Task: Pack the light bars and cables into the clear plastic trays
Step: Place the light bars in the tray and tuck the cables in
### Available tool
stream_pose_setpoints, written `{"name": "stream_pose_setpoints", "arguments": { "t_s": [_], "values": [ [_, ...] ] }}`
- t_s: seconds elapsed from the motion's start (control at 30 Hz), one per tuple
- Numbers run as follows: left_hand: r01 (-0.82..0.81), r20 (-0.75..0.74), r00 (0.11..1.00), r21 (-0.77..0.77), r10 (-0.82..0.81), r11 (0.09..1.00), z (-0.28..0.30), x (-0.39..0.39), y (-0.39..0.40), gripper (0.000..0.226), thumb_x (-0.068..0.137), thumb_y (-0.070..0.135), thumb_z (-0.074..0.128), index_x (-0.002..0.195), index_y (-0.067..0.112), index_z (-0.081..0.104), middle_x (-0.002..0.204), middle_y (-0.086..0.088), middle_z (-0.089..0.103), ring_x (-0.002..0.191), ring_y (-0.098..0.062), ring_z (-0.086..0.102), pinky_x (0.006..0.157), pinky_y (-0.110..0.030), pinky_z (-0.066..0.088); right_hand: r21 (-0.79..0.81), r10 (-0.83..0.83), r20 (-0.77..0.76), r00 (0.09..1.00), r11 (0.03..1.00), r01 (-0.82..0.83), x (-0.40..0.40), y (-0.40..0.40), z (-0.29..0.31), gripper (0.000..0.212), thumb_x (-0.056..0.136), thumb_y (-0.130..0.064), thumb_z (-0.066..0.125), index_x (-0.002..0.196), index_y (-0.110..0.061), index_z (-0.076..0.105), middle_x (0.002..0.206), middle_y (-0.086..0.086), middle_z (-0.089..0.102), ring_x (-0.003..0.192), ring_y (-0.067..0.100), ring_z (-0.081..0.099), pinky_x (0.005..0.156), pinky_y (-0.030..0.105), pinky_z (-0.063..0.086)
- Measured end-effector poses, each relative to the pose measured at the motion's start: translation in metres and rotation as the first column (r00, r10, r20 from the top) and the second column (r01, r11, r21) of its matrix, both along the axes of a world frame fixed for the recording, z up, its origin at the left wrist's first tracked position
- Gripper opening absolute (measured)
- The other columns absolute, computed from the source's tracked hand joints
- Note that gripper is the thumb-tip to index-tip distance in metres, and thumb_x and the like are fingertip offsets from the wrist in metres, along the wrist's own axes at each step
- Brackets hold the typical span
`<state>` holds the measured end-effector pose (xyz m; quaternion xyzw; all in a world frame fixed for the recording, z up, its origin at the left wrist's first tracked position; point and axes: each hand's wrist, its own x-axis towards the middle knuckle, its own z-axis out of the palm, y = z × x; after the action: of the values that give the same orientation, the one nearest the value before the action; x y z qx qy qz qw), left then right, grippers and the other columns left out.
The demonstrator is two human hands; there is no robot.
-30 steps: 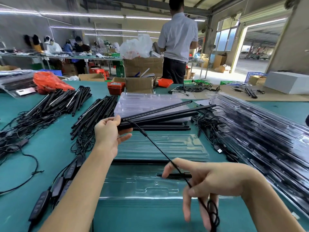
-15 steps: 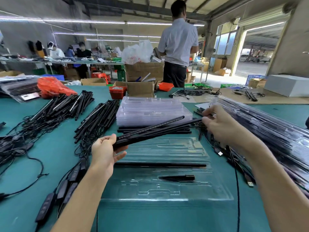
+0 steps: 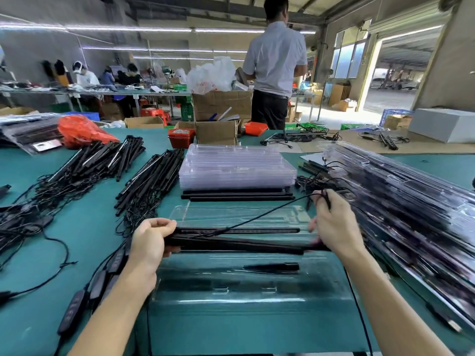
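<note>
Light bars (image 3: 231, 242) hang low over the open clear tray (image 3: 246, 286), left hand (image 3: 151, 240) gripping one end, right hand (image 3: 334, 227) pinching their cable (image 3: 257, 217). Many loose bars (image 3: 151, 181) remain on the worktop (image 3: 84, 227); filled trays (image 3: 401, 199) stack rightward.

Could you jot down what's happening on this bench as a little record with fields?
Setting: workshop bench with a green mat
Left hand: grips one end of the light bars
Right hand: at the bars' other end, holding a cable
Open tray: right under the bars, a small black part in it
Empty trays: stacked beyond it
Loose bars: piled to the left
Packed trays: piled to the right
</note>
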<state>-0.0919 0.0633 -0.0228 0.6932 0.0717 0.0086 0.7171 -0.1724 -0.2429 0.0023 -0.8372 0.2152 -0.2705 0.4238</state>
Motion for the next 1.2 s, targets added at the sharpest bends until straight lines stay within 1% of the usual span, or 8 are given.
{"name": "stream_pose_setpoints", "arguments": {
  "t_s": [0.23, 0.4, 0.5, 0.57, 0.7, 0.83, 1.0, 1.2],
  "values": [
    [-0.051, -0.045, 0.997, 0.120, 0.057, 0.991, 0.000, 0.006, 0.035, 0.007, 0.094, 0.007, 0.062, 0.089, 0.011, 0.060, 0.076, -0.009, 0.063, 0.049, -0.024, 0.054, 0.054, -0.030, 0.038, -0.147, -0.017, -0.253, 0.967, 0.989, -0.021, 0.002, 0.005, -0.033, 0.044, 0.099, -0.065, 0.035, 0.088, -0.025, 0.050, 0.087, 0.003, 0.066, 0.084, 0.032, 0.060, 0.076, 0.042, 0.048],
    [-0.053, -0.013, 0.998, 0.130, 0.055, 0.990, 0.004, 0.007, 0.030, 0.008, 0.095, 0.012, 0.062, 0.088, 0.015, 0.060, 0.080, -0.005, 0.065, 0.061, -0.021, 0.056, 0.057, -0.030, 0.036, 0.078, 0.034, -0.101, 0.994, 0.997, -0.026, 0.007, 0.002, -0.040, 0.053, 0.099, -0.057, 0.047, 0.078, -0.014, 0.070, 0.040, -0.009, 0.045, 0.043, 0.009, 0.042, 0.053, 0.028, 0.031],
    [-0.002, -0.009, 1.000, 0.144, 0.003, 0.990, 0.000, 0.006, 0.013, 0.005, 0.097, 0.015, 0.061, 0.092, 0.015, 0.061, 0.092, -0.006, 0.067, 0.075, -0.025, 0.060, 0.071, -0.037, 0.044, 0.171, -0.007, 0.000, 1.000, 0.985, 0.007, 0.009, -0.004, -0.034, 0.056, 0.102, -0.052, 0.045, 0.071, -0.013, 0.071, 0.036, -0.009, 0.037, 0.033, 0.007, 0.029, 0.049, 0.027, 0.025],
    [0.013, -0.026, 1.000, 0.168, -0.009, 0.986, -0.004, 0.006, 0.005, 0.003, 0.097, 0.016, 0.061, 0.095, 0.015, 0.062, 0.099, -0.006, 0.067, 0.089, -0.028, 0.060, 0.089, -0.046, 0.045, 0.171, 0.005, 0.013, 1.000, 0.985, -0.007, 0.008, -0.008, -0.032, 0.057, 0.102, -0.051, 0.044, 0.070, -0.012, 0.070, 0.038, -0.008, 0.040, 0.035, 0.009, 0.032, 0.049, 0.028, 0.028],
    [0.015, -0.016, 1.000, 0.225, -0.012, 0.974, -0.011, 0.002, 0.004, 0.006, 0.098, 0.017, 0.061, 0.094, 0.012, 0.061, 0.094, -0.007, 0.068, 0.072, -0.024, 0.061, 0.065, -0.034, 0.043, 0.053, -0.015, -0.057, 0.998, 0.998, 0.018, 0.004, -0.011, -0.041, 0.059, 0.100, -0.053, 0.046, 0.071, -0.007, 0.068, 0.038, -0.009, 0.047, 0.039, 0.010, 0.039, 0.052, 0.031, 0.034],
    [0.077, 0.037, 0.995, 0.365, -0.097, 0.928, -0.009, -0.005, 0.009, 0.017, 0.097, 0.029, 0.063, 0.090, 0.014, 0.066, 0.080, -0.005, 0.073, 0.064, -0.021, 0.065, 0.074, -0.040, 0.052, -0.073, -0.021, -0.086, 0.996, 0.997, 0.014, -0.001, -0.007, -0.057, 0.060, 0.097, -0.055, 0.052, 0.070, -0.002, 0.059, 0.045, -0.006, 0.043, 0.044, 0.013, 0.037, 0.051, 0.029, 0.030],
    [0.093, 0.083, 0.986, 0.444, -0.145, 0.891, -0.011, -0.006, 0.017, 0.018, 0.099, 0.028, 0.060, 0.084, 0.019, 0.066, 0.091, -0.002, 0.072, 0.093, -0.024, 0.065, 0.084, -0.041, 0.047, -0.221, -0.043, -0.076, 0.996, 0.975, 0.026, -0.005, 0.001, -0.062, 0.059, 0.096, -0.059, 0.050, 0.055, -0.018, 0.040, 0.054, -0.009, 0.048, 0.048, 0.012, 0.043, 0.049, 0.029, 0.032],
    [0.105, 0.138, 0.973, 0.452, -0.186, 0.886, -0.016, -0.005, 0.021, 0.028, 0.100, 0.023, 0.057, 0.072, 0.029, 0.060, 0.081, -0.017, 0.063, 0.074, -0.022, 0.052, 0.067, -0.032, 0.037, -0.176, 0.149, -0.036, 0.988, 0.973, -0.153, -0.002, 0.001, -0.066, 0.051, 0.096, -0.055, 0.053, 0.076, -0.011, 0.068, 0.074, 0.001, 0.065, 0.072, 0.017, 0.060, 0.067, 0.037, 0.048]
  ]
}}
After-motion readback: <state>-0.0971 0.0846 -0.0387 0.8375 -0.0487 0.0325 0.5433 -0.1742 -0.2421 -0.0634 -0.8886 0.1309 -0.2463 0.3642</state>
